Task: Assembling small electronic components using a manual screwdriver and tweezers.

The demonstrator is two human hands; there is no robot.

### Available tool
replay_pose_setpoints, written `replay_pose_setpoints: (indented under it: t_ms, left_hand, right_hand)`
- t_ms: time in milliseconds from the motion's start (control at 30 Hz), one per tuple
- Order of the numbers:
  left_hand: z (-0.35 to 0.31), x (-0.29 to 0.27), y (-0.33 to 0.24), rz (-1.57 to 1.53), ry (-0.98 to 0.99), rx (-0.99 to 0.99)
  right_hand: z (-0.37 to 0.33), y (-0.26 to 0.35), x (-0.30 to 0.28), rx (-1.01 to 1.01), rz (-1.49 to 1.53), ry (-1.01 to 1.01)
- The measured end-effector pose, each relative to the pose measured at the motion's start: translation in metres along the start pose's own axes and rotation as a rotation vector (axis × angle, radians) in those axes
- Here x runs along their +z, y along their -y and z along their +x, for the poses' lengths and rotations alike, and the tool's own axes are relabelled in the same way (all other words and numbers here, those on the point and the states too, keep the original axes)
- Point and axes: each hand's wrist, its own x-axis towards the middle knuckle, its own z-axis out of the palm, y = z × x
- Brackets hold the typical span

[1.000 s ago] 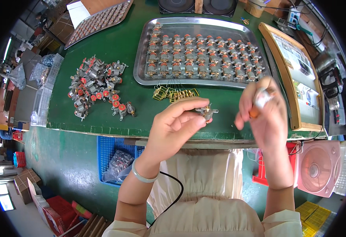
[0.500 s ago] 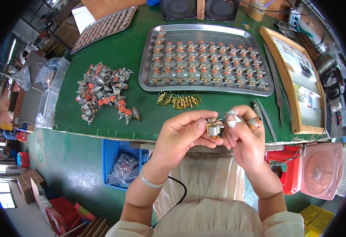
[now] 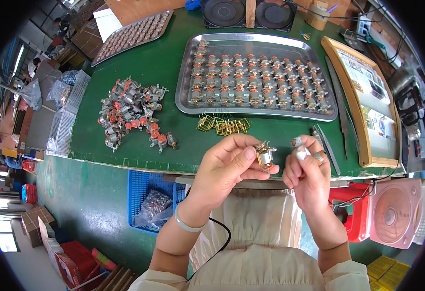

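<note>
While the left hand [image 3: 228,166] pinches a brass-framed metal part [image 3: 265,156], the right hand [image 3: 311,175], fingers loosely curled, sits farther away than before.

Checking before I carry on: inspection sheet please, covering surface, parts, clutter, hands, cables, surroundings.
Surface: green table, front edge scuffed.
Parts: metal component held up; similar ones in rows on steel tray and in loose pile; wire frames near tray.
Clutter: tweezers and framed board at right.
Hands: left hand grips the component; right hand is apart from it, some fingers wrapped.
Cables: black cable curves beside left forearm.
Surroundings: blue crate front left, pink fan front right.
</note>
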Motion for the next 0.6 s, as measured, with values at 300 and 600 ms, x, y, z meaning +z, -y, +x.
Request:
replay_pose_setpoints:
  t_ms: [300, 600]
  left_hand:
    - [-0.004, 0.011, 0.016, 0.316, -0.078, 0.507]
    - [-0.002, 0.013, 0.028, 0.533, -0.205, 0.729]
  right_hand:
    - [-0.006, -0.002, 0.014, 0.04, -0.251, 0.163]
    - [-0.008, -0.007, 0.011, -0.171, -0.478, 0.159]
